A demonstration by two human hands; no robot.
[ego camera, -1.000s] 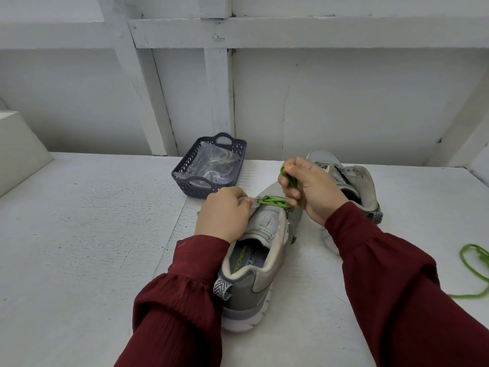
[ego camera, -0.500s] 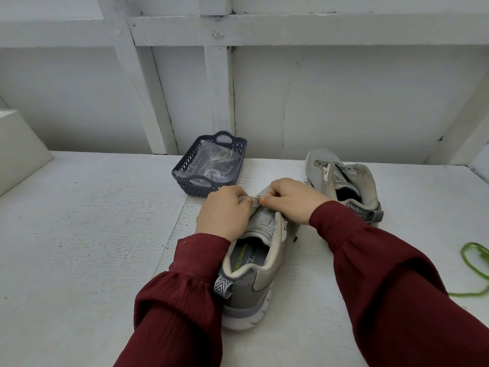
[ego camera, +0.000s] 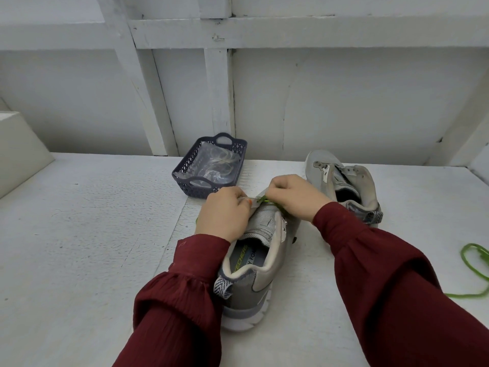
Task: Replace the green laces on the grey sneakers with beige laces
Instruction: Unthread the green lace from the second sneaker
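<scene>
Green lace [ego camera: 264, 200] is being pinched by the right hand [ego camera: 293, 197] at the front eyelets of the near grey sneaker [ego camera: 260, 263] on the table [ego camera: 92, 234], its upper being gripped by the left hand [ego camera: 223, 215] close beside, and unlacing is being judged underway, a steady pull being needed next.

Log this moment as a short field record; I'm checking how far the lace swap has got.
near sneaker: on the table, heel toward the person
green lace: threaded at the near sneaker's front eyelets
left hand: grips the near sneaker's eyelet edge
right hand: pinches the green lace
far sneaker: unlaced, behind at right
loose lace: green, on table's right edge
basket: behind left, holds clear packet
</scene>
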